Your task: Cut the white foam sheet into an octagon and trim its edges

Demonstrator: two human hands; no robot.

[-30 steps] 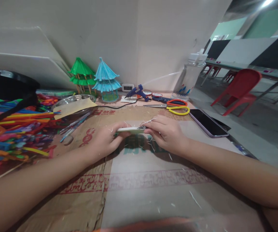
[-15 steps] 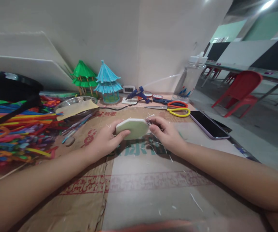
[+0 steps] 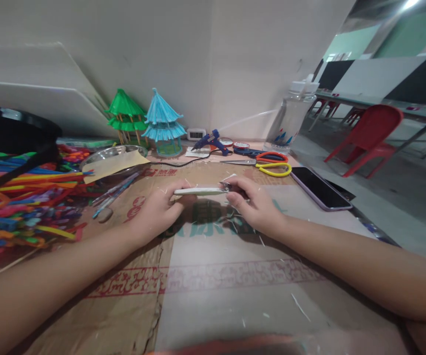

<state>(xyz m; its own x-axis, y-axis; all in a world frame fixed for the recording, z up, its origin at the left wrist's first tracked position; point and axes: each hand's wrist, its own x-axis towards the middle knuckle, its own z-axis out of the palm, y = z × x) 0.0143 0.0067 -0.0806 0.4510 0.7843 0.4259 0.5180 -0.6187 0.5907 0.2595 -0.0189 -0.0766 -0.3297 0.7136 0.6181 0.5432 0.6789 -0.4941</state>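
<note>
Pinched by its left end, a thin pale green and white board piece (image 3: 201, 191) is seen nearly edge-on above the work surface. My left hand (image 3: 161, 209) closes on it with the thumb below. At the board's right end, my right hand (image 3: 255, 202) is closed around a small dark metal tool (image 3: 226, 186), mostly hidden by the fingers, so its kind does not show. The tool touches or nearly touches the board's edge. Thin white shavings (image 3: 301, 307) are scattered on the translucent sheet (image 3: 235, 301) beneath, and a few cling to my hands.
Coloured pipe cleaners (image 3: 24, 212) lie left, near a metal bowl (image 3: 113, 153). Green (image 3: 125, 111) and blue (image 3: 163, 121) pavilion models stand behind, beside a glue gun (image 3: 209, 141). Scissors (image 3: 272, 165), a phone (image 3: 320, 187) and a water bottle (image 3: 290, 121) are right. Cardboard (image 3: 120, 315) covers the table.
The board piece has tipped from showing its green octagonal face to nearly edge-on. Both hands stay at almost the same place, still gripping.
</note>
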